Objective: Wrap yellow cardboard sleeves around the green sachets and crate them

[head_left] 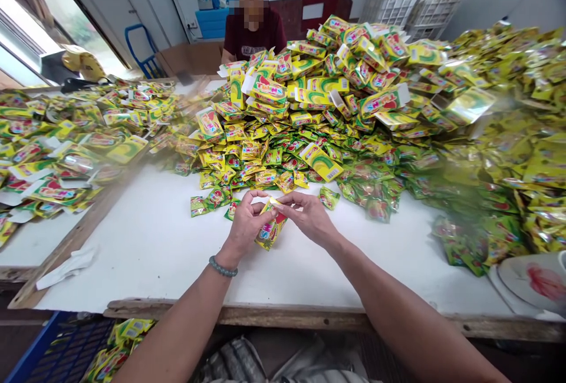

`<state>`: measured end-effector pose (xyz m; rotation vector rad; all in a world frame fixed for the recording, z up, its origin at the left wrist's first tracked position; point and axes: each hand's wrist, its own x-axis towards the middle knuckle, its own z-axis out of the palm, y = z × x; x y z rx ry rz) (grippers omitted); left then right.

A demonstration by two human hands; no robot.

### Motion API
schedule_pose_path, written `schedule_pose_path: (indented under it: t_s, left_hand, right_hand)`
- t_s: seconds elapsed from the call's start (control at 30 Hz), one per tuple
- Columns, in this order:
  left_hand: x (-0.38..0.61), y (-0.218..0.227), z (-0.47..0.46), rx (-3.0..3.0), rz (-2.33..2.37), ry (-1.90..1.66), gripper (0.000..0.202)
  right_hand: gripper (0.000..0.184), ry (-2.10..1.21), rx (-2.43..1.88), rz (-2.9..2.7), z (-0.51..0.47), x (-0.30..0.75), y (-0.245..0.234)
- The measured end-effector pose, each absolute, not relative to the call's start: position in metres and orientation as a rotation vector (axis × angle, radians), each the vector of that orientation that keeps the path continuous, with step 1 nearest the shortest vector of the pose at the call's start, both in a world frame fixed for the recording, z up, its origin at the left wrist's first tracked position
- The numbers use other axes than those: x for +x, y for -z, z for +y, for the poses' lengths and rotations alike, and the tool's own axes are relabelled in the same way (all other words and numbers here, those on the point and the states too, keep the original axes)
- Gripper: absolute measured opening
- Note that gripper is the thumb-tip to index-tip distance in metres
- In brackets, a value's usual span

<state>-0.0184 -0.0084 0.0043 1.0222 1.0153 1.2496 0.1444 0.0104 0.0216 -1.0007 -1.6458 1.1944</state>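
I am looking down through the head camera at two bare hands working over a white table (177,247). The left hand (247,224) is curling partly closed, gripping a small yellow-green box (269,233) by its side between thumb and fingers. The right hand (312,218) is bending in from the other side, pinching the box's upper end with its fingertips. The box is leaning at a slant between the hands, near the middle of the table; I am not managing to tell whether its lower corner is touching the surface. Just beyond the hands, loose green sachets (329,198) are lying near a big heap of boxes (309,94). More boxes are spreading across the left, past a wooden strip (86,227). On the far side a person in a dark red shirt (254,44) is facing my view
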Motion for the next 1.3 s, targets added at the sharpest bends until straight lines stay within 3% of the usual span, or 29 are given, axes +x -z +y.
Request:
schedule_pose_path:
  t_s: [0.17,0.47,0.73,1.03,1.2,1.3]
  left_hand:
    - [-0.016,-0.008,-0.009,1.037,1.015,-1.217,0.061]
    - [-0.021,-0.012,-0.01,1.029,0.981,-1.258,0.06]
    - [-0.023,-0.013,-0.011,0.898,0.948,-1.298,0.063]
    - [-0.027,-0.016,-0.008,0.941,1.026,-1.275,0.062]
    - [-0.049,-0.048,-0.023,1.249,1.253,-1.103,0.058]
    - [-0.1,-0.067,-0.06,1.627,1.617,-0.787,0.054]
  right_hand:
    - [0.033,-1.488,-0.957,-1.293,0.019,0.148,-0.013]
    - [0.032,-1.55,-0.83,-1.491,0.021,0.16,-0.015]
    - [0.029,-0.879,-0.838,-1.746,-0.001,0.139,-0.014]
    - [0.036,-0.771,-0.91,-1.912,-0.002,0.132,-0.012]
    - [0.04,-0.371,-1.293,-1.855,0.026,0.16,-0.007]
    - [0.044,-0.192,-1.557,-1.823,0.047,0.179,0.002]
